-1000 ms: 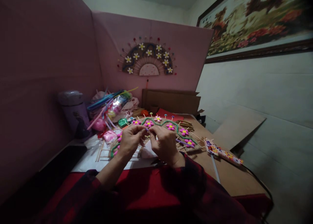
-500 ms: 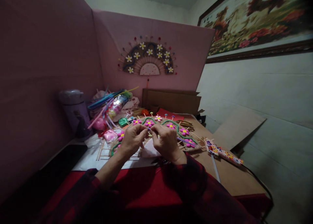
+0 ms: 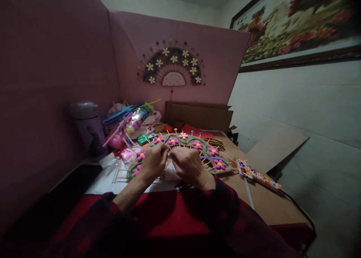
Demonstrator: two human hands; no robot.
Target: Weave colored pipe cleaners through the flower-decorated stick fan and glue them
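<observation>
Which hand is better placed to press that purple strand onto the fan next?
Probably the right hand: the purple strand both hands pinch trails off on its side, across the fan, away from the left hand.

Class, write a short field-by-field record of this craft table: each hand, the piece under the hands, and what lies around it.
Left: left hand pinches a thin purple strand
Right: right hand pinches the same strand
Work piece: fan-shaped wooden-stick frame with pink flowers and a wavy green line, under both hands
Right of it: flower-patterned tool with a cord
Behind: purple flask; bundle of coloured strands
Wall: finished flowered fan
</observation>
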